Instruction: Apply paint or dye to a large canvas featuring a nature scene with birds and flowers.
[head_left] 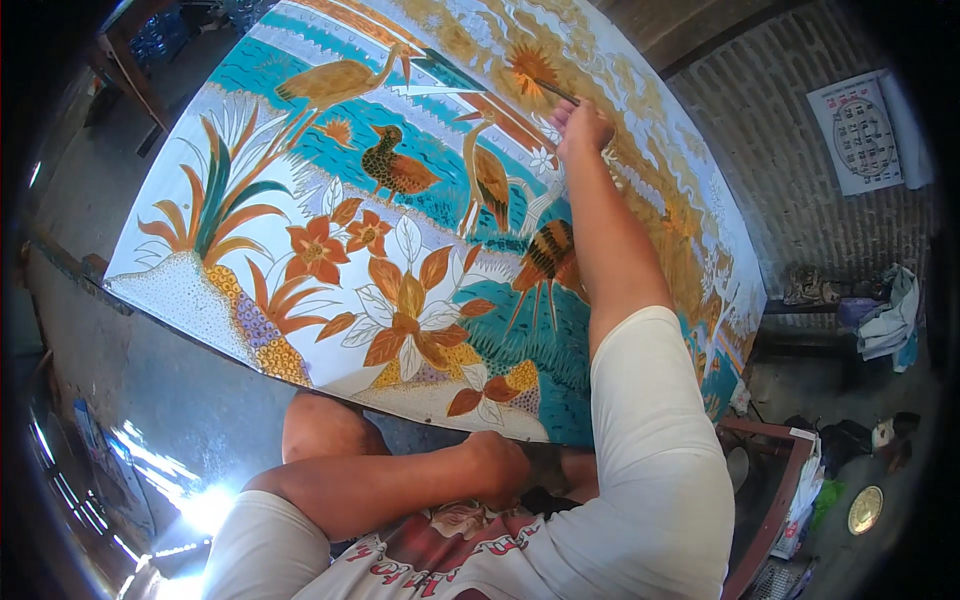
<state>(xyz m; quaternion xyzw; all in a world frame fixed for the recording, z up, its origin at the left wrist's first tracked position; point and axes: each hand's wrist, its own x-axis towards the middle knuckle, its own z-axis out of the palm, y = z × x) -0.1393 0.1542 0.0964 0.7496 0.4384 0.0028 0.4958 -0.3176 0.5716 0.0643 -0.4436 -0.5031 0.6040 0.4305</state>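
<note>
A large painted cloth [330, 260] stretches before me, showing water birds, flowers, leaves and turquoise water. My right hand [583, 128] reaches to its far part, its fingers closed round a thin dark paintbrush [557, 93]. The brush's end meets the painted orange sunburst [533, 70] on a golden-brown ground. Close to my body, below the cloth's near edge, my left hand [497, 466] is curled closed. Its fingers are turned away, so anything inside them is hidden.
A calendar [856, 134] hangs on the brick wall [745, 110] at the right. Folded cloths [890, 315] lie on a dark bench below it. A reddish-brown frame [770, 500] stands near my right side. Bright sunlight [208, 508] falls at lower left.
</note>
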